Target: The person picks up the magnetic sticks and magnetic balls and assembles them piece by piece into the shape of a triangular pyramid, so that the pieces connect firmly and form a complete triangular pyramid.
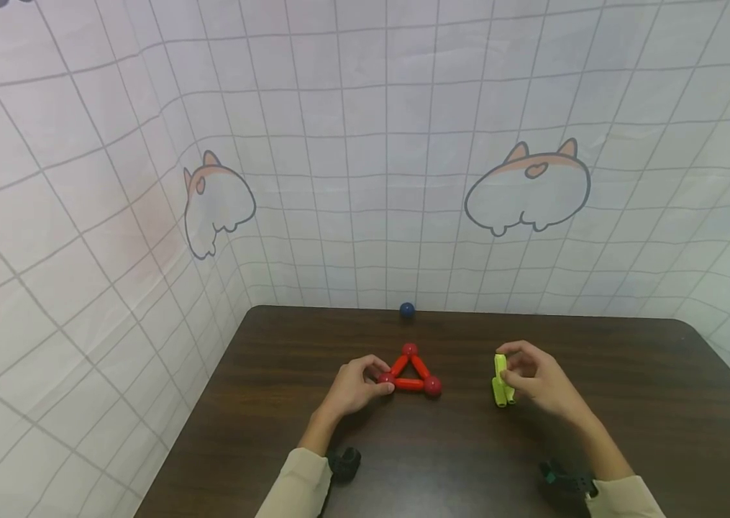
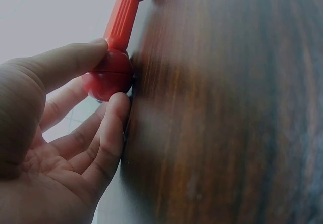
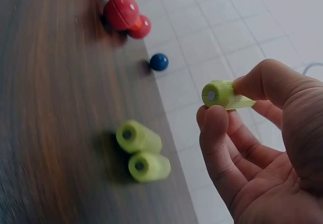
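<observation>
On the dark table lies a flat triangle of red rods [image 1: 409, 385] joined by red balls [image 1: 432, 386] at its corners. My left hand [image 1: 354, 387] pinches the ball at the near left corner between thumb and fingers; that red ball [image 2: 112, 77] fills the grip in the left wrist view. My right hand [image 1: 542, 379] holds a yellow-green rod [image 3: 219, 94] between thumb and fingers, raised off the table, its round metal-tipped end showing. Below it, two more yellow-green rods [image 3: 146, 151] lie side by side on the wood.
A blue ball [image 1: 407, 310] sits at the table's far edge, beyond the triangle. Behind the table [image 1: 449, 460] hangs a white grid-patterned curtain [image 1: 365, 180] with cartoon animal drawings, which also runs along the left side. Dark bands with small devices [image 1: 344, 466] are on both wrists.
</observation>
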`<state>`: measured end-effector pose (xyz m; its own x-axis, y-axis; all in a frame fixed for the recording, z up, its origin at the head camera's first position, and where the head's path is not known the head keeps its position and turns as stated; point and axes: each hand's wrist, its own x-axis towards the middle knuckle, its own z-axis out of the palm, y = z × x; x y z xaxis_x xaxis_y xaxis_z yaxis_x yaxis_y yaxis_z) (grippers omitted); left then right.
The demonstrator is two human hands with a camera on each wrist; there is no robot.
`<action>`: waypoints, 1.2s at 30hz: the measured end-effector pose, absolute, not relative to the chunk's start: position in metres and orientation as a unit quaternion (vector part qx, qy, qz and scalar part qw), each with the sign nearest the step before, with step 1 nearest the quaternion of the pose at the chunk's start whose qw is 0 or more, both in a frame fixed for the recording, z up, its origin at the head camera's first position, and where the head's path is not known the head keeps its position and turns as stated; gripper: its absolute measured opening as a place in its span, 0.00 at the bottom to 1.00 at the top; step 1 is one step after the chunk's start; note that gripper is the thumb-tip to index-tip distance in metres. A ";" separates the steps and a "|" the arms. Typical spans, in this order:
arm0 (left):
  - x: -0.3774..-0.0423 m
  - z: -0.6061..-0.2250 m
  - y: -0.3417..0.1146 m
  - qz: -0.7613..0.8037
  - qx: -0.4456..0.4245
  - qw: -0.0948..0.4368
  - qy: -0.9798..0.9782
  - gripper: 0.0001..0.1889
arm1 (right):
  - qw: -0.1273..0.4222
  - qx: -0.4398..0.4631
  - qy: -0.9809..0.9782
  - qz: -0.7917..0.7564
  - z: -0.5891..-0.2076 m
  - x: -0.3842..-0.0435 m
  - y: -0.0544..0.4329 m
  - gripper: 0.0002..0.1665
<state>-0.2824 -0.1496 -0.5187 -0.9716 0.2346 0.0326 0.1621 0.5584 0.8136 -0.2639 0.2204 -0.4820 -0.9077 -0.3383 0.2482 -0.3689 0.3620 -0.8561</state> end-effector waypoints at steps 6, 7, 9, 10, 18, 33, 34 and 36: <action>-0.283 -0.519 -0.150 0.458 0.110 0.040 0.881 0.14 | 0.018 0.222 -0.818 0.530 -0.483 -0.263 0.204 0.21; -0.283 -0.519 -0.150 0.458 0.110 0.040 0.881 0.14 | 0.016 0.221 -0.818 0.531 -0.483 -0.263 0.201 0.21; -0.283 -0.519 -0.150 0.457 0.110 0.039 0.882 0.14 | 0.009 0.219 -0.817 0.533 -0.484 -0.262 0.196 0.22; -0.283 -0.519 -0.150 0.456 0.110 0.038 0.882 0.14 | 0.006 0.217 -0.817 0.534 -0.484 -0.262 0.193 0.22; -0.283 -0.518 -0.150 0.456 0.113 0.037 0.882 0.14 | 0.014 0.221 -0.810 0.544 -0.486 -0.261 0.169 0.23; -0.283 -0.519 -0.151 0.459 0.113 0.040 0.880 0.14 | 0.005 0.212 -0.804 0.556 -0.489 -0.271 0.136 0.23; -0.283 -0.519 -0.151 0.459 0.113 0.040 0.880 0.13 | 0.008 0.214 -0.803 0.557 -0.490 -0.272 0.134 0.23; -0.283 -0.519 -0.151 0.458 0.112 0.040 0.881 0.14 | 0.015 0.220 -0.801 0.556 -0.492 -0.274 0.131 0.22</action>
